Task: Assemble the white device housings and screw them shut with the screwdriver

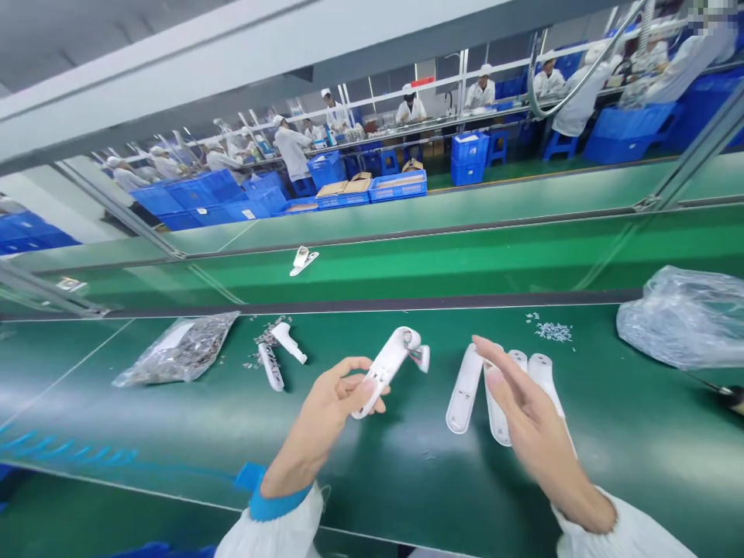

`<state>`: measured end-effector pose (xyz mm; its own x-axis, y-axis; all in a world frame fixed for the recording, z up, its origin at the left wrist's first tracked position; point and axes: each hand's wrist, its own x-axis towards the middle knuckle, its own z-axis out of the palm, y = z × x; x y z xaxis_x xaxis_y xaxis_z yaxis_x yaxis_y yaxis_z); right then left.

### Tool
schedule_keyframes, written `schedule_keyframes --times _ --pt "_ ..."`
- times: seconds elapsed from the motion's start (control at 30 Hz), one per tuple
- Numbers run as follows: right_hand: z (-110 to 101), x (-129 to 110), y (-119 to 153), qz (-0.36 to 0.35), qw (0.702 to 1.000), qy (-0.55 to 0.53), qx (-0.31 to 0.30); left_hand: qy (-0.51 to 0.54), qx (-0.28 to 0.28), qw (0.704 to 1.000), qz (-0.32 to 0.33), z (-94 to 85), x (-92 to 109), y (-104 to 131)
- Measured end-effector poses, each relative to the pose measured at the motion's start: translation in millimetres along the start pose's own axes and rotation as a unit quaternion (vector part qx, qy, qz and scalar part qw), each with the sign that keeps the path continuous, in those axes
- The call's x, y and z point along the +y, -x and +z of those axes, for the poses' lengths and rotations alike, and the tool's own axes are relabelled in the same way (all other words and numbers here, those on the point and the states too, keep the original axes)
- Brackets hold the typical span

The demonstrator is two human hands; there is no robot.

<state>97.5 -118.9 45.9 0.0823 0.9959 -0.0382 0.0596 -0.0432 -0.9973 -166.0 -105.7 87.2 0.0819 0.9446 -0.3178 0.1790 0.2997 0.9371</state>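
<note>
My left hand is closed on the lower end of a long white plastic housing, held tilted over the green bench. A small part on what looks like a wire hangs from the housing's upper end. My right hand, fingers stretched out, is over a row of similar white plastic shells on the bench. It hides parts of several of them; whether it touches one I cannot tell. Left of my left hand lie two more white pieces, a handle-shaped one and a narrow one, beside a pile of small metal parts.
A clear bag of small parts lies on the left. Tiny white pieces are scattered at the back right, near a crumpled plastic bag. Beyond the bench edge runs a green conveyor belt carrying a white part. Co-workers sit farther off.
</note>
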Motion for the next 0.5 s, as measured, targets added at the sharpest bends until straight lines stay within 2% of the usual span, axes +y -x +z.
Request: schedule_keyframes --times 0.07,0.13,0.2,0.27,0.33,0.4,0.5 --pt "9.2 -14.4 1.7 0.042 0.994 -0.104 -0.016 0.049 -0.079 0.996 -0.002 18.3 9.6 8.5" --pt "16.3 -23.2 6.9 0.099 0.968 -0.225 -0.052 0.057 -0.108 0.992 0.012 39.7 12.1 9.9" --pt "20.0 -25.1 12.1 0.148 0.931 -0.325 -0.071 0.01 -0.082 0.995 0.062 62.2 7.9 6.6" --pt "19.2 -21.2 14.4 0.179 0.902 -0.389 -0.047 -0.095 -0.035 0.984 0.149 83.6 -0.6 2.7" --pt "14.2 -14.2 13.3 0.195 0.882 -0.428 0.01 -0.212 0.015 0.944 0.252 102.0 -11.3 2.0" --pt "6.3 -7.4 10.6 0.203 0.865 -0.455 0.061 -0.307 0.071 0.885 0.342 116.6 -23.4 5.2" --pt "-6.4 -2.0 7.8 0.223 0.848 -0.475 0.076 -0.413 0.138 0.796 0.422 131.7 -42.8 12.5"
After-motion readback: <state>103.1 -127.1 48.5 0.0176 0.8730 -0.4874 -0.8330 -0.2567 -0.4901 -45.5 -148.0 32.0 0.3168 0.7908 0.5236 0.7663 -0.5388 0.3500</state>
